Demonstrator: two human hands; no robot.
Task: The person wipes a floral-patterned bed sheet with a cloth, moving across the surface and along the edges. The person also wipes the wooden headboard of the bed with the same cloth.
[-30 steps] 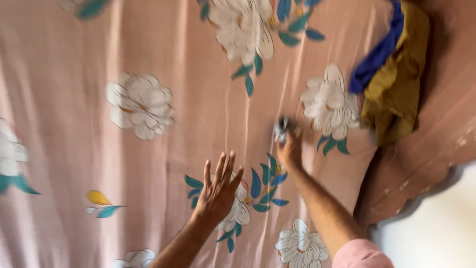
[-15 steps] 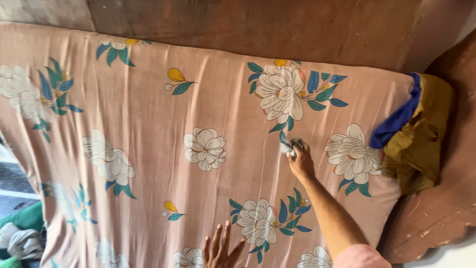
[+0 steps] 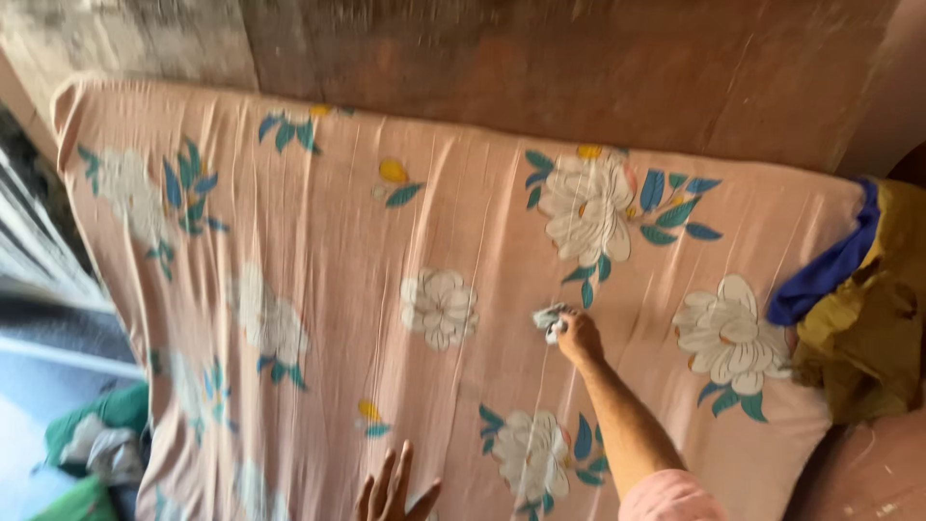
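Observation:
A pink bedsheet (image 3: 386, 260) printed with white flowers and blue leaves is spread over a mattress. My right hand (image 3: 577, 338) reaches out over the middle of the sheet and is closed on a small crumpled grey-white cloth (image 3: 551, 320), which it presses against the fabric. My left hand (image 3: 394, 490) lies flat on the sheet near the bottom edge of the view, fingers spread and only partly visible. It holds nothing.
A brown wooden wall (image 3: 540, 68) runs behind the mattress. A blue and mustard-yellow cloth (image 3: 858, 299) is bunched at the mattress's right end. Green and white fabric (image 3: 96, 439) lies on the floor at the lower left.
The view has pulled back and shifted, so more of the sheet and the wall shows. My right hand still holds the small cloth on the sheet; my left hand has dropped toward the bottom edge.

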